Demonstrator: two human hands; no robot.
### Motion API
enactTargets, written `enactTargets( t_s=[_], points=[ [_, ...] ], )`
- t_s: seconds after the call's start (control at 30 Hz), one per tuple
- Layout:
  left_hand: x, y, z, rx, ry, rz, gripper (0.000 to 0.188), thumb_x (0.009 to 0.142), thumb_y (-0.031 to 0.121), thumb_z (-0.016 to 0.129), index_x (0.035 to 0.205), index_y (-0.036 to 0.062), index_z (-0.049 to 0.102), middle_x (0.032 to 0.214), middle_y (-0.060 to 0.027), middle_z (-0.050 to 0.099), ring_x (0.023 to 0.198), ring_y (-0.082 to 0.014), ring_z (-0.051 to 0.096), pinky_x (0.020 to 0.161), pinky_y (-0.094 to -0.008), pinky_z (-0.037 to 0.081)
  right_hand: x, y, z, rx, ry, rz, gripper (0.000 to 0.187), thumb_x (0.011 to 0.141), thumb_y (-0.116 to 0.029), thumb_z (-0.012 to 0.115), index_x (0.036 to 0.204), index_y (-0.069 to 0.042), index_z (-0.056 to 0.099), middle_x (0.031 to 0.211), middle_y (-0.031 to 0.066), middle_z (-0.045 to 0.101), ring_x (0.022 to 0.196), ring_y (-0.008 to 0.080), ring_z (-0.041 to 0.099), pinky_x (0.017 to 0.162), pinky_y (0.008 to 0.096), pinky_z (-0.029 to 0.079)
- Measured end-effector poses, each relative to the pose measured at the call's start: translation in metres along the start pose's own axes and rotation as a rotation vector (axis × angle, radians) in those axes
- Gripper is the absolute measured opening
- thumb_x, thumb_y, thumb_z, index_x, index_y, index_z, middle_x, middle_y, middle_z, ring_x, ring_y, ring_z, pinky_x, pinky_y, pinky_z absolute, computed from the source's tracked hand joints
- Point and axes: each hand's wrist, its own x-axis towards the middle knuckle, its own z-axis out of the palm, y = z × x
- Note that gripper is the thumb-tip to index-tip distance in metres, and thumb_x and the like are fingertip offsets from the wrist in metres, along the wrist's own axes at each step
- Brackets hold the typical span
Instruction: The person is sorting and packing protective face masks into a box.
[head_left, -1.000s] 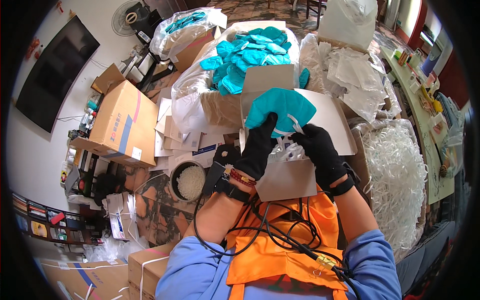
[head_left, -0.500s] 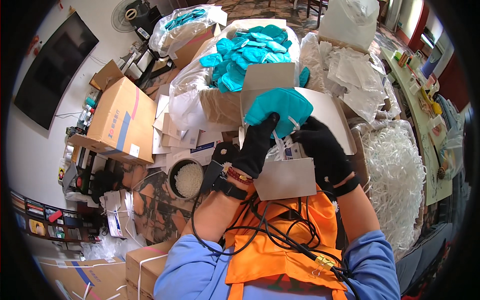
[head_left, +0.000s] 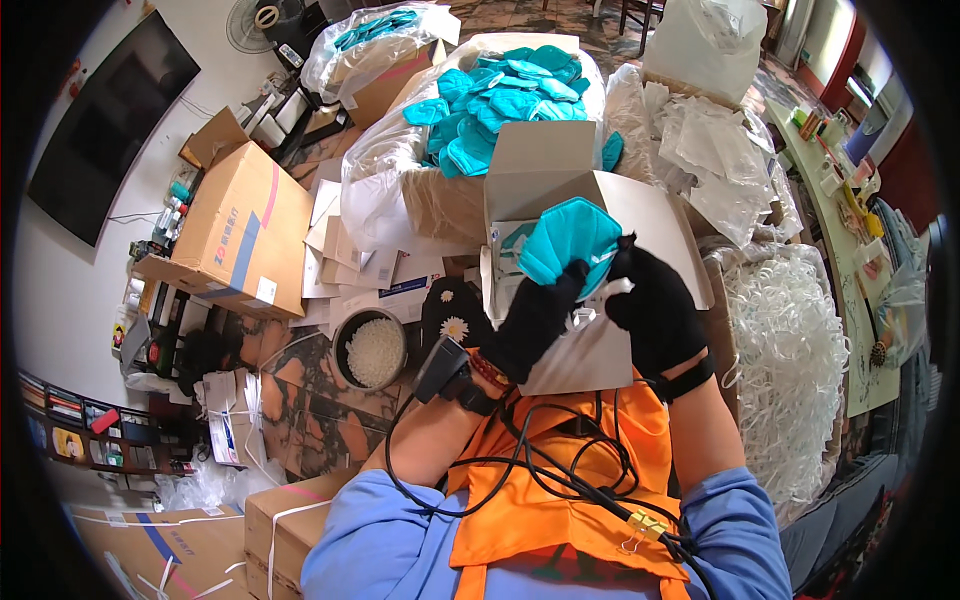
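Observation:
A teal face mask (head_left: 570, 243) is held up, tilted, over an opened white carton (head_left: 540, 152) in front of me. My left hand (head_left: 535, 325), in a black glove, is closed on the mask's lower edge, thumb on its near face. At the mask's right edge, my right hand (head_left: 657, 312), also gloved in black, has its fingers closed on a white strap (head_left: 618, 288). Part of another teal mask (head_left: 515, 240) shows inside the carton, behind the held one. My hands hide much of the carton's inside.
Beyond the carton, a plastic-lined box holds a heap of teal masks (head_left: 510, 100). A box of white straps (head_left: 785, 340) stands at right, below a box of clear plastic bags (head_left: 715, 150). To the left are a pot of white pellets (head_left: 375, 352) and a brown carton (head_left: 250, 225). Black cables (head_left: 530, 455) cross my apron.
The mask has come lower and nearer and has turned, showing more of its side. My left hand has shifted right along its lower edge. Another mask in the carton now shows behind it.

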Motion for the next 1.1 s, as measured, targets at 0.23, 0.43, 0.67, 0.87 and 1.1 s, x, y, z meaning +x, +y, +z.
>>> enactTargets(
  t_s=[0.23,0.43,0.67,0.87,1.1],
  points=[
    [-0.044,0.041,0.041,-0.354,-0.081,-0.175,0.024,0.094,0.031,0.060,0.102,0.0088,0.060,0.083,0.0003,0.056,0.066,-0.0071,0.052,0.057,-0.0231,0.044,0.055,0.077,-0.124,-0.154,0.619,-0.141,0.035,0.081,0.004,0.056,0.116,0.000,0.056,0.100,0.0099,0.065,0.088,0.0214,0.064,0.077,0.0306,0.051],
    [-0.004,0.055,0.032,-1.242,-0.494,-0.585,0.035,0.095,0.042,0.052,0.073,0.0144,0.051,0.056,0.0038,0.042,0.044,-0.0094,0.042,0.042,-0.0217,0.033,0.020,0.049,-0.057,0.391,0.020,-0.156,0.038,0.091,-0.014,0.053,0.126,0.000,0.052,0.113,0.0084,0.062,0.102,0.0211,0.060,0.092,0.0325,0.047],
    [-0.021,0.019,0.058,-1.441,-0.089,-0.526,0.027,0.096,0.025,0.055,0.116,0.0066,0.055,0.082,-0.0035,0.059,0.069,-0.0155,0.061,0.060,-0.0269,0.052,0.005,0.017,0.010,1.005,-0.142,0.020,0.034,0.095,-0.018,0.050,0.124,-0.001,0.052,0.109,0.0089,0.062,0.099,0.0168,0.060,0.090,0.0290,0.048],
    [-0.003,0.016,-0.024,-0.014,-0.135,0.119,0.061,0.099,0.047,0.039,0.138,0.0006,0.040,0.134,-0.0095,0.050,0.124,-0.0154,0.046,0.105,-0.0338,0.036,0.017,-0.012,-0.012,0.888,0.064,0.151,0.023,0.088,-0.018,0.062,0.105,-0.003,0.062,0.091,0.0043,0.066,0.080,0.0119,0.063,0.071,0.0252,0.048],
    [0.014,0.045,-0.017,-0.092,-0.054,-0.008,0.025,0.093,0.024,0.062,0.108,0.0040,0.062,0.092,0.0001,0.062,0.085,-0.0082,0.056,0.074,-0.0242,0.047,0.025,-0.007,-0.006,0.539,0.097,0.188,0.026,0.089,-0.024,0.061,0.106,-0.005,0.061,0.092,0.0018,0.065,0.078,0.0112,0.062,0.070,0.0241,0.048]
  ],
)
